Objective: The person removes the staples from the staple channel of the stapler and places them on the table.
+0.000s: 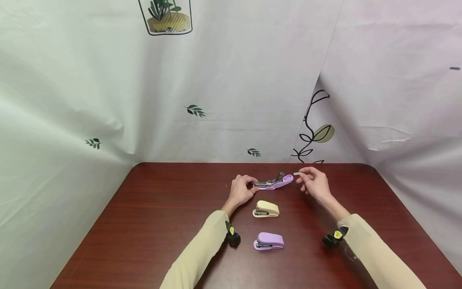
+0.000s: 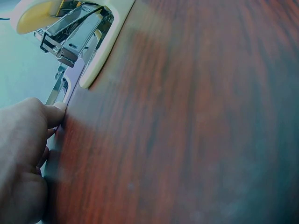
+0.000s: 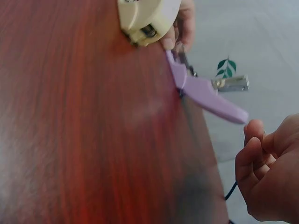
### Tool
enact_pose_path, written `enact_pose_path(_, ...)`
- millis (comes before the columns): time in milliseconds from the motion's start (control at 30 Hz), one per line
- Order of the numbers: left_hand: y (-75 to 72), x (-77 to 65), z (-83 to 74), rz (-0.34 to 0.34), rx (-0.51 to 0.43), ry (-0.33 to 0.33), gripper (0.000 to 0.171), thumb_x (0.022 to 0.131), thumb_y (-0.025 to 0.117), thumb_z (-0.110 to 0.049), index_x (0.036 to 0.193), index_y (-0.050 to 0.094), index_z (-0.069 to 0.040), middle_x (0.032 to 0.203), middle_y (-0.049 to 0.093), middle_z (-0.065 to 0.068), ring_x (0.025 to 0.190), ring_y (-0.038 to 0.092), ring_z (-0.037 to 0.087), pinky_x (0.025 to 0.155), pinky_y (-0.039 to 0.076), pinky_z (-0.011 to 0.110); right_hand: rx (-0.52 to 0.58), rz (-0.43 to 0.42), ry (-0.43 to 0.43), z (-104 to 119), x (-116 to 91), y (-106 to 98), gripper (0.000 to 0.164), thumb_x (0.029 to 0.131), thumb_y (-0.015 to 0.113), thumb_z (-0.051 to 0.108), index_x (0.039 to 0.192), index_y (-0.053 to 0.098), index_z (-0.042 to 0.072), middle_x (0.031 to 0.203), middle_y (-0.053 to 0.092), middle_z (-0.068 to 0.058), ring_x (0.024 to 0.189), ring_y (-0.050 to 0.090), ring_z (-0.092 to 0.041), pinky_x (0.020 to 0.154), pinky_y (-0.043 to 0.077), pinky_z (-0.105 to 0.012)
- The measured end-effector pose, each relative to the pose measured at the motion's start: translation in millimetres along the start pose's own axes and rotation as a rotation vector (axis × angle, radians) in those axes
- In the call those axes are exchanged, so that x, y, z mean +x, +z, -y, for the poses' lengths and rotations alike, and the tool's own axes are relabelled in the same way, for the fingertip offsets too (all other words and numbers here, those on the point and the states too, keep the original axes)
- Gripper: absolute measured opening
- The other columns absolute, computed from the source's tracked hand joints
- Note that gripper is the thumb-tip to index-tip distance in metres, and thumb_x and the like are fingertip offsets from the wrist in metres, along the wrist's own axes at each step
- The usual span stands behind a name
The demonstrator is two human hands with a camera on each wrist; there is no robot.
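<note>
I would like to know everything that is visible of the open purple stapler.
The open purple stapler looks plastic, with silvery, metal-looking inner parts. It is folded wide open; its right half slants up, and a metal piece stands near the middle. It lies on the red-brown table, behind the cream stapler; the left hand pinches its left end.

Your head camera looked forward and down over the table (image 1: 173, 196) from well back. Your left wrist camera (image 1: 234, 240) faced past your left hand (image 2: 21, 158), your right wrist camera (image 1: 330, 241) past your right hand (image 3: 275, 172), both close, sharing the cream stapler (image 1: 268, 207) and opened purple stapler (image 3: 203, 93).
</note>
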State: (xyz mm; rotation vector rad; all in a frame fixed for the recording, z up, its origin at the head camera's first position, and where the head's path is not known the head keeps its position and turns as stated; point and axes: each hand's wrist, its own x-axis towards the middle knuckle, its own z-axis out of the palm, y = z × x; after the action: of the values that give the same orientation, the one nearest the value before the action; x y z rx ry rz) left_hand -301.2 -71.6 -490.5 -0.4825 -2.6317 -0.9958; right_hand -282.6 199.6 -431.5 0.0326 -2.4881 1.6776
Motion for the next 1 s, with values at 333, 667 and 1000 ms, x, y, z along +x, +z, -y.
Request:
enact_pose_path(333, -3.0, 0.5, -2.3, 0.016, -0.006, -0.018, 0.014, 0.083, 0.081, -0.020, 0.096, 0.078, -0.016, 0.101, 0.071, -0.003, 0.091, 0.054, 0.019, 0.090, 0.039, 0.041, -0.018, 0.012, 0.073, -18, -2, -3, 0.021, 0.101, 0.055, 0.004, 0.118, 0.057, -0.008, 0.077, 0.071, -0.013, 0.049, 0.057, -0.012, 0.045, 0.047, -0.025)
enact_pose_path(667, -3.4, 0.3, -2.0, 0.014, -0.001, -0.010, 0.014, 0.083, 0.081, -0.020, 0.096, 0.077, -0.016, 0.101, 0.071, -0.004, 0.089, 0.053, 0.018, 0.089, 0.039, 0.041, -0.084, 0.067, 0.091, -26, -5, -2, 0.018, 0.101, 0.054, 0.003, 0.115, 0.057, -0.008, 0.074, 0.069, -0.007, 0.052, 0.059, -0.013, 0.044, 0.045, -0.026)
enact_pose_path(1000, -1.7, 0.4, -0.6, 0.010, -0.005, -0.013, 0.013, 0.083, 0.080, -0.020, 0.095, 0.078, -0.018, 0.101, 0.071, -0.005, 0.090, 0.053, 0.018, 0.089, 0.039, 0.040, -0.189, 0.106, 0.080, -30, -3, -1, 0.013, 0.098, 0.055, 0.001, 0.108, 0.061, -0.006, 0.069, 0.067, -0.004, 0.051, 0.057, -0.013, 0.043, 0.044, -0.027)
